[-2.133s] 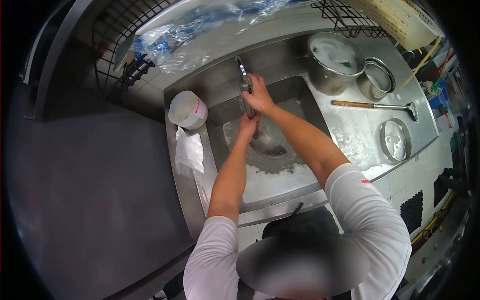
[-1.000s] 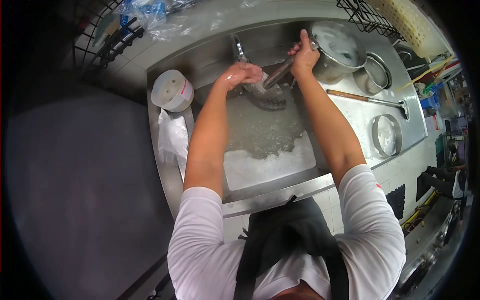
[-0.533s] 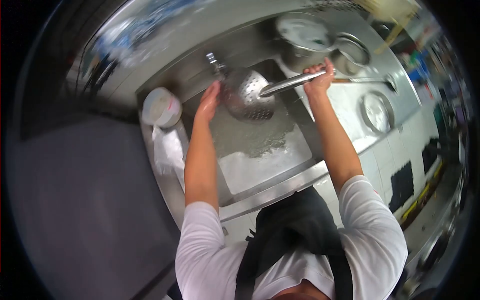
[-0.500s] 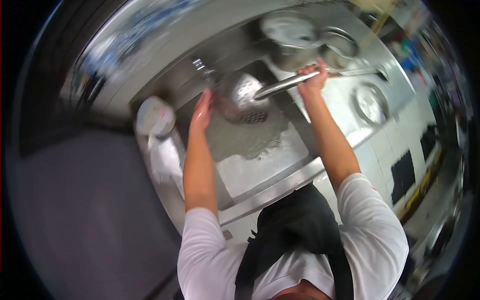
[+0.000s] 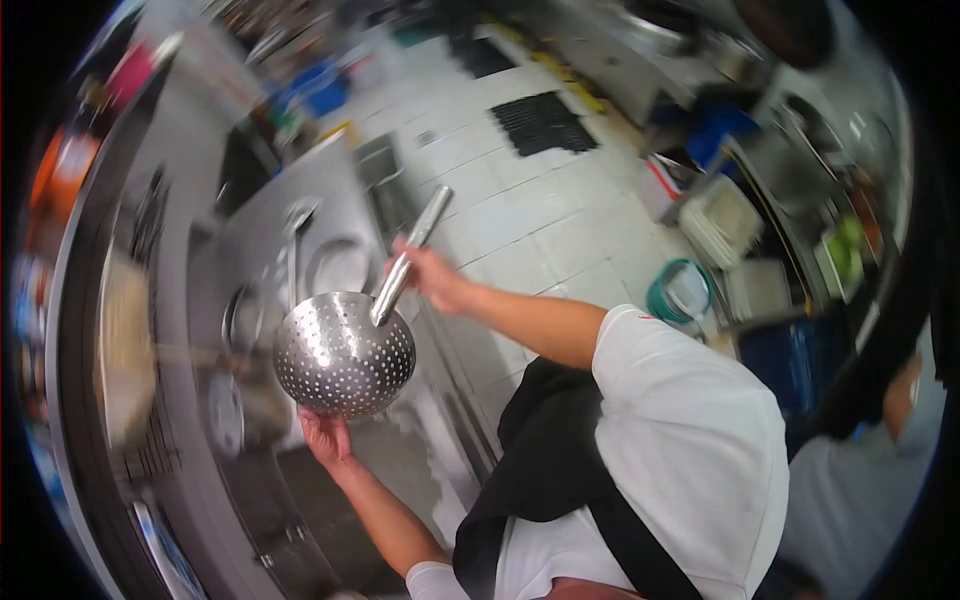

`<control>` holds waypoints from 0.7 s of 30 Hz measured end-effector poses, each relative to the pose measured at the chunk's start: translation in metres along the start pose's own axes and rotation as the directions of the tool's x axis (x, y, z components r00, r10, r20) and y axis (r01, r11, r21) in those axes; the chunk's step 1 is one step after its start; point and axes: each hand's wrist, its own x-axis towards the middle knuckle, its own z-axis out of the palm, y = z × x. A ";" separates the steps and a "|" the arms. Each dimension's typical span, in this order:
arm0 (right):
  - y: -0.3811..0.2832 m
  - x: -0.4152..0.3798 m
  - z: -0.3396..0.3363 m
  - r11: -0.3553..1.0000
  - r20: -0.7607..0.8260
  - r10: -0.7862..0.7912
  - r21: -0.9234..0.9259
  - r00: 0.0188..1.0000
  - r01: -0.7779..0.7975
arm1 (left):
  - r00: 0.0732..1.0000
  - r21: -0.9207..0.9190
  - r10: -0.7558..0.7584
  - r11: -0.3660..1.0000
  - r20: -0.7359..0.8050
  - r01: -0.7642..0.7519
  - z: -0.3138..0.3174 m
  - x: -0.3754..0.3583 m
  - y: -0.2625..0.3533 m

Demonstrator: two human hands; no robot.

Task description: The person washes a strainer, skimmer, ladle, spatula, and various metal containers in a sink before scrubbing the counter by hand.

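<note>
A perforated metal colander (image 5: 345, 350) with a long metal handle is raised over the sink's edge, its rounded, holed side facing me. My right hand (image 5: 428, 275) is closed around the handle, whose end points up and away. Against the bowl's lower edge is my left hand (image 5: 327, 437), its fingers partly hidden behind the metal. Below lies the steel sink (image 5: 385, 480), which has a grey wet bottom. Beside it on the steel drainboard (image 5: 325, 185) are a round metal dish (image 5: 338, 266) and a long-handled utensil (image 5: 292, 255).
A metal pot (image 5: 240, 415) stands behind the sink, near the faucet (image 5: 285, 540). Black mats (image 5: 543, 124) lie on the tiled floor. To the right are a teal bucket (image 5: 680, 292), shelves with plastic containers (image 5: 722, 222), and another person (image 5: 850, 500) in grey.
The colander has been lifted out of the sink and turned, with both hands at it. My left hand now touches its bowl. My view has swung right toward the floor.
</note>
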 end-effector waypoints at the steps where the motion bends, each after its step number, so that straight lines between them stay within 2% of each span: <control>1: -0.020 -0.025 -0.016 0.983 0.036 -0.057 -0.173 0.998 0.062 | 0.988 0.007 -0.032 0.999 0.149 0.031 0.057 0.021 -0.021; 2: -0.041 -0.048 -0.029 0.932 0.066 -0.094 -0.345 0.993 0.112 | 0.965 0.008 -0.062 0.998 0.255 0.062 0.102 0.039 -0.044; 5: -0.104 -0.095 -0.097 0.941 0.063 -0.198 -0.268 0.978 0.208 | 0.913 0.047 -0.178 0.984 0.367 0.173 0.184 0.100 -0.123; 8: -0.182 -0.117 -0.191 0.967 0.195 -0.252 0.092 0.948 0.238 | 0.853 0.057 -0.298 0.951 0.428 0.304 0.306 0.123 -0.216; 9: -0.214 -0.127 -0.215 0.938 0.150 -0.341 0.123 0.928 0.324 | 0.836 0.075 -0.324 0.943 0.443 0.326 0.344 0.126 -0.247; 10: -0.254 -0.136 -0.236 0.901 0.108 -0.425 0.146 0.899 0.409 | 0.785 0.112 -0.332 0.940 0.523 0.322 0.392 0.119 -0.272; 12: -0.342 -0.156 -0.281 0.834 0.042 -0.550 0.078 0.834 0.546 | 0.670 0.141 -0.331 0.936 0.664 0.322 0.449 0.126 -0.332; 14: -0.440 -0.191 -0.291 0.695 0.039 -0.713 -0.095 0.700 0.713 | 0.712 0.225 -0.390 0.920 0.584 0.319 0.486 0.116 -0.367; 16: -0.537 -0.217 -0.310 0.584 0.002 -0.809 -0.098 0.587 0.806 | 0.726 0.290 -0.439 0.898 0.530 0.331 0.510 0.118 -0.395; 18: -0.614 -0.245 -0.328 0.462 -0.079 -0.887 -0.128 0.456 0.877 | 0.715 0.353 -0.500 0.863 0.488 0.363 0.487 0.124 -0.416; 21: -0.699 -0.276 -0.380 0.305 -0.292 -0.913 -0.024 0.285 0.952 | 0.767 0.456 -0.537 0.813 0.351 0.361 0.458 0.125 -0.424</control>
